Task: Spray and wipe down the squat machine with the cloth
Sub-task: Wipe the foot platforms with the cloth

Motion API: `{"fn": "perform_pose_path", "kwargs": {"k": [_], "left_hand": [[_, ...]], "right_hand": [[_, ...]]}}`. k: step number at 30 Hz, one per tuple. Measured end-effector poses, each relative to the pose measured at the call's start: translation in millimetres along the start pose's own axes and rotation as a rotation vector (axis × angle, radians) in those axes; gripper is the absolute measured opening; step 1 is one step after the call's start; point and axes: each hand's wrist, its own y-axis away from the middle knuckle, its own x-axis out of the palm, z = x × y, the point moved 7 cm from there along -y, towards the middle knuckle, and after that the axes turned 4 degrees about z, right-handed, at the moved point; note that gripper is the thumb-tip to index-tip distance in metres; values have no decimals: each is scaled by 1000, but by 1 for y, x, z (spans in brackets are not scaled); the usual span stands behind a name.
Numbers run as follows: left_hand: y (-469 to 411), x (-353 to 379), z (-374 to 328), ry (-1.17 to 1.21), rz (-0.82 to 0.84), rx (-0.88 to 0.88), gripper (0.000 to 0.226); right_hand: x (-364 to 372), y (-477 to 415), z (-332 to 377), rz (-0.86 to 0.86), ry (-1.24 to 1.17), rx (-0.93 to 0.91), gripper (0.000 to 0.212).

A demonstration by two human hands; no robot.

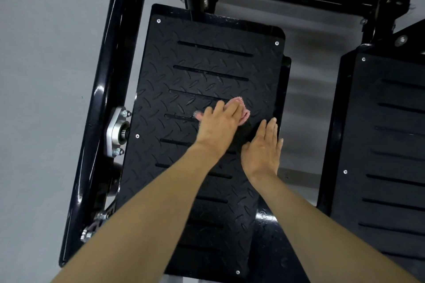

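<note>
I had the left grip (218,126) laid flat, fingers nearly straight, pressing the pink cloth (241,110) onto a footplate (202,62) of the squat machine (101,89). The cloth bunched out from under the fingertips toward 1 o'clock. The right grip (262,151) rested flat and empty on the plate just beside, at 4 o'clock from the left. The plate's long axis ran 12 to 6, its slots across it. I judged the next stroke belonged to the left grip, along that axis.
</note>
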Motion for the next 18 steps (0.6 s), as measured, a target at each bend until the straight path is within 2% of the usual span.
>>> {"fn": "perform_pose_path", "kwargs": {"k": [2,8,13,15,18], "left_hand": [[8,2,26,-85,11,-17,85],[43,6,128,-42,-12,-400,76],[35,-1,107,254,-59,-628,58],[27,-2,81,308,-85,-605,59],[14,-1,37,317,-88,-424,64]], "right_hand": [[1,0,-3,16,-2,4,73],[3,-2,-9,46,-14,-4,74],[5,-1,-10,42,-32,-10,75],[4,-1,-10,45,-23,-12,75],[3,-3,-12,43,11,-21,74]]}}
